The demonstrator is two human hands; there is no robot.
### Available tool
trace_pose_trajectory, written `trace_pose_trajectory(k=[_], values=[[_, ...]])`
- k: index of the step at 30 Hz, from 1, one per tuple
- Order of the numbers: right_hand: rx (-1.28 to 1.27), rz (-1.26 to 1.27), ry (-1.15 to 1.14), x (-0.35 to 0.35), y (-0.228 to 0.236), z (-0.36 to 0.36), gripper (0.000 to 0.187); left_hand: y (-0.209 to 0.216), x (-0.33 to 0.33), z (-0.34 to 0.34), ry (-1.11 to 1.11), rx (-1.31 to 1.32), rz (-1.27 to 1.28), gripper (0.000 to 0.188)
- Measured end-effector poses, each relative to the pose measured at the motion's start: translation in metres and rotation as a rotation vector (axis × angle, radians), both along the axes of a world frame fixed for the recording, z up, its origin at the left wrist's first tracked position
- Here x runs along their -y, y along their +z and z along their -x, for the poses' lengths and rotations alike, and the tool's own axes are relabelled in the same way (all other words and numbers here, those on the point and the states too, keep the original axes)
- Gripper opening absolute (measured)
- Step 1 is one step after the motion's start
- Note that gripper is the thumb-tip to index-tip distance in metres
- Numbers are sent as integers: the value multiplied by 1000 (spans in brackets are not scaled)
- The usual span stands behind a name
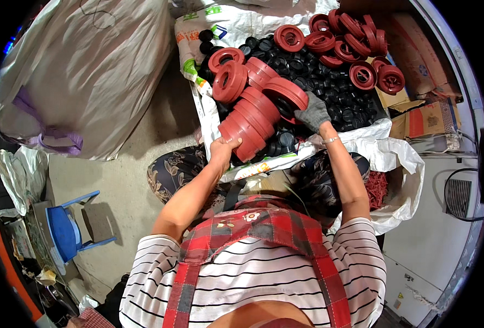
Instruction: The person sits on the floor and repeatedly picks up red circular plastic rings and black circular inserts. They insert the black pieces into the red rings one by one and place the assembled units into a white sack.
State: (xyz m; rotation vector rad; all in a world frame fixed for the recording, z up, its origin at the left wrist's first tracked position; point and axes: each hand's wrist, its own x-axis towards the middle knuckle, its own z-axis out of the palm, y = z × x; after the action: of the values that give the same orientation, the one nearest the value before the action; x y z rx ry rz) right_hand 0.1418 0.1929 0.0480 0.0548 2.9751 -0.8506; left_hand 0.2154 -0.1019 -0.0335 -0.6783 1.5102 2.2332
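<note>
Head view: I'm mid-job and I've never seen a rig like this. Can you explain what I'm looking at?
There is no machine here, just a person's two hands. The camera sits on the person's head and looks down, so picture left is their left. The left hand is bare and holds the near end of a stack of red rings. The right hand wears a grey glove and touches a tilted red ring; its grip is partly hidden. Below lie many small black caps on white sacking, with more red rings piled at upper right.
</note>
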Motion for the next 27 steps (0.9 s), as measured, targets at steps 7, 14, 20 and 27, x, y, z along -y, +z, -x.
trace_pose_trajectory(k=[7, 14, 20, 27], values=[[101, 49, -145, 5, -61, -20, 65, -28, 3, 2, -162, -131, 225, 22], [83, 161, -376, 24, -11, -69, 73, 47, 20, -20, -342, -301, 511, 25], [-687, 758, -513, 70, 108, -131, 53, 207, 56, -18, -254, -1026, 529, 33], [-1339, 472, 292, 193, 340, 4, 48, 457, 173, 32, 222, -1507, 898, 27]])
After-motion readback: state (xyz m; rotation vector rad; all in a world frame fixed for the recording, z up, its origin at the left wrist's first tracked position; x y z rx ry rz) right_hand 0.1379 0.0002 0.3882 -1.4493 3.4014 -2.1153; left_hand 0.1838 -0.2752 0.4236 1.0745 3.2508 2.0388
